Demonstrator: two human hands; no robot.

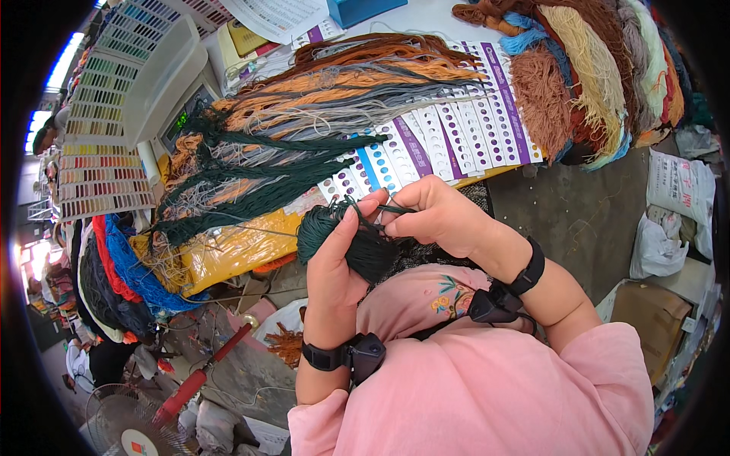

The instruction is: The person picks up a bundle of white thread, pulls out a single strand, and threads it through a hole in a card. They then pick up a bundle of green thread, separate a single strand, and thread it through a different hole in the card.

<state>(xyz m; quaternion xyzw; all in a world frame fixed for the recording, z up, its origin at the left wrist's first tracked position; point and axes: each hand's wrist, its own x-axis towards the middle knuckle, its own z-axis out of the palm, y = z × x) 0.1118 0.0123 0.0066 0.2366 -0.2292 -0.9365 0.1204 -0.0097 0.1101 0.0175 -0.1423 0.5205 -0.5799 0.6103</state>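
Observation:
My left hand is closed round a bundle of dark green thread, which bulges out on both sides of the palm in front of my body. Close beside it, my right hand pinches a few dark green strands between thumb and fingers, where the two hands meet. Past my hands, more dark green hanks lie on the table over orange, grey and brown thread. White cards with rows of holes and purple bands lie partly under the thread.
Thread colour charts and a pale tray stand at the far left. Hanks in several colours hang over the table's right end and left end. A fan is at lower left; a cardboard box and white bags are at right.

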